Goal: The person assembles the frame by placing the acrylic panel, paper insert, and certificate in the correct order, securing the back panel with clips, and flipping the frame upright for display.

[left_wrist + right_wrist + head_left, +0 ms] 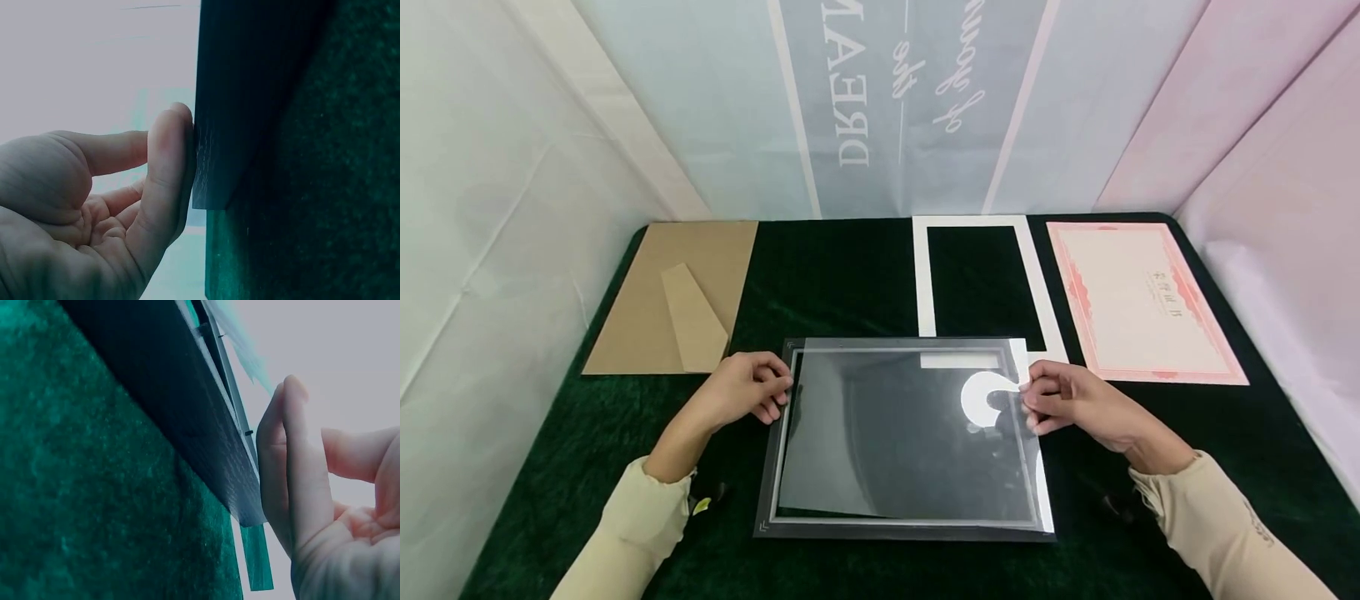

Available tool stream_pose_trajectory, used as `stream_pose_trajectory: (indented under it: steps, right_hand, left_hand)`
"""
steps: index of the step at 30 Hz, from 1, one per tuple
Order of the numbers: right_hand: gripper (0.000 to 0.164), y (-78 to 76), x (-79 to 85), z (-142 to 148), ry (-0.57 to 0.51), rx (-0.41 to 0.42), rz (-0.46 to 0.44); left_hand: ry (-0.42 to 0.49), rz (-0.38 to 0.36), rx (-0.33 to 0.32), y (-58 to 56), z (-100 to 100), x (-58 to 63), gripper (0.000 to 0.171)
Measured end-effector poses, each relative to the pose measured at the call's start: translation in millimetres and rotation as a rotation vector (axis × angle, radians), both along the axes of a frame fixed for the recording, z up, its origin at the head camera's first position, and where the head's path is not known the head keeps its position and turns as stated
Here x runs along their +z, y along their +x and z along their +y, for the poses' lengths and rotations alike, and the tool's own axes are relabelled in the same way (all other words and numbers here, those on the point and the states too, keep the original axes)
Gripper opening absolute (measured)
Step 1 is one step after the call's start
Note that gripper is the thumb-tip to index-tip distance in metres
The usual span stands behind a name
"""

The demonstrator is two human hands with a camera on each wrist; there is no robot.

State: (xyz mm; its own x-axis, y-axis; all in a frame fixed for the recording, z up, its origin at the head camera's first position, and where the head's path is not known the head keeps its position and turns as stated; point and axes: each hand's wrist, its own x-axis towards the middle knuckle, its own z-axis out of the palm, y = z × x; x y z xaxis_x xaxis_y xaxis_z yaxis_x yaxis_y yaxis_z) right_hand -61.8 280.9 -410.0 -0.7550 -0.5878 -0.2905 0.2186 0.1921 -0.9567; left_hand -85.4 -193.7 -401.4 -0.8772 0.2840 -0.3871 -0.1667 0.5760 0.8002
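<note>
A dark picture frame [880,531] with a pale inner line lies flat in front of me. Over it is a glossy clear sheet [910,450], shifted toward the frame's right side, reflecting a bright patch. My left hand [752,387] is at the frame's left edge; in the left wrist view its extended fingers [165,169] touch the frame's outer side [215,156]. On the opposite side, my right hand [1060,398] pinches the sheet's right edge. In the right wrist view, a raised part of the sheet [247,353] shows near those fingertips, above the frame's side [206,437].
A brown backing board [625,333] with a stand flap [692,325] lies at the back left. Behind the frame is a white mat border [923,283], partly covered. A pink-bordered certificate [1120,308] lies at the back right, on the green cloth [827,275].
</note>
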Motion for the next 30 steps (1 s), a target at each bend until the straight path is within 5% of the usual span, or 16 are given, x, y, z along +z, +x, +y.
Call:
stream_pose_trajectory:
  steps: [15,30]
  right_hand:
    - [0.02,-0.1,-13.0,1,-0.054,0.057,0.023]
    - [0.03,-2.9,-9.0,-10,0.123,-0.01,-0.006]
  left_hand:
    - [0.016,-0.001,-0.019,-1.5,-1,-5.5,0.013]
    - [0.0,0.008,0.013,-5.2,0,-8.2,0.022]
